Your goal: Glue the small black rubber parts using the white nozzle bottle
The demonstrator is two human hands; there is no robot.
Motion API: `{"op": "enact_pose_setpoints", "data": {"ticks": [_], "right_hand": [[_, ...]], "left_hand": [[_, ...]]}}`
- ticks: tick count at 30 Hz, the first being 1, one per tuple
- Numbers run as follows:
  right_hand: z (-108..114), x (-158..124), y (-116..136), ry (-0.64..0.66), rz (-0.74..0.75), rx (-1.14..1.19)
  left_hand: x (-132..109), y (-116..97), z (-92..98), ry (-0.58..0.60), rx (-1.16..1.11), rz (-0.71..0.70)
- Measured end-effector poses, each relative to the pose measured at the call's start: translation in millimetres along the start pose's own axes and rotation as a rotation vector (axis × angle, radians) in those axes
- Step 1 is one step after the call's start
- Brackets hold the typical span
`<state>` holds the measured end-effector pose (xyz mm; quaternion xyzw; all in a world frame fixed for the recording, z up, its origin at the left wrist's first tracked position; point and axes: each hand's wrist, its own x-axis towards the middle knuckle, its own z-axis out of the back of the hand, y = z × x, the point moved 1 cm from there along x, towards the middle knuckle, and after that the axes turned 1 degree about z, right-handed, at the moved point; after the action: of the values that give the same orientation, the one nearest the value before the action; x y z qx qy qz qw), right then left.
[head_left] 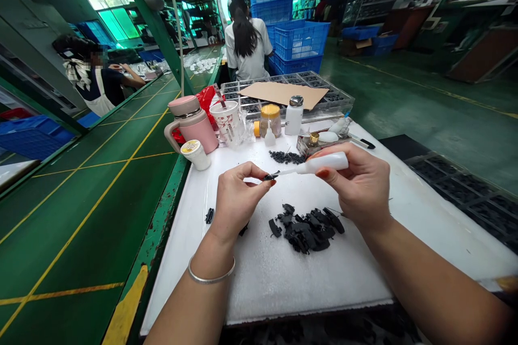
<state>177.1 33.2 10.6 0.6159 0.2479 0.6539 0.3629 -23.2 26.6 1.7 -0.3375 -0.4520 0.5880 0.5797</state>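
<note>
1. The white plastic squeeze bottle point(321, 163) lies almost level in the air above the bench, its long axis running left to right and rising slightly to the right. Its thin needle nozzle points left, at the small black plastic part point(270, 176); whether they touch is too small to tell
2. The right hand point(356, 186) has its fingers pressed together around the bottle's body. The left hand point(238, 202) pinches the black part between thumb and forefinger, with a metal bangle point(211, 275) on that wrist
3. Both hands are over the white foam sheet point(194, 285), just beyond a jumbled pile of matte black plastic parts point(307, 229), too tangled to count
4. Farther off are one heap of tiny black pieces point(286, 157), one pink lidded mug point(194, 126), one white cup point(225, 118) and one amber jar point(270, 121)
5. Two co-workers point(246, 43) sit far ahead and to the left, beside stacked blue plastic crates point(301, 40)
</note>
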Motion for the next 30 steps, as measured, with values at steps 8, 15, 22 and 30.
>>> {"op": "enact_pose_setpoints", "data": {"ticks": [8,15,22,30], "right_hand": [[0,8,-11,-0.103,-0.302,0.344],[-19,3,-15,0.197,-0.671,0.532],[-28,-9,-14,0.414,-0.586,0.501],[-30,-11,-22,0.462,-0.791,0.698]], "left_hand": [[0,2,0.9,0.027,-0.067,0.027],[2,0,-1.1,0.126,-0.263,0.016],[0,2,-5.4,0.248,-0.370,0.047],[-3,-5,-9.4,0.278,-0.452,0.025]]}}
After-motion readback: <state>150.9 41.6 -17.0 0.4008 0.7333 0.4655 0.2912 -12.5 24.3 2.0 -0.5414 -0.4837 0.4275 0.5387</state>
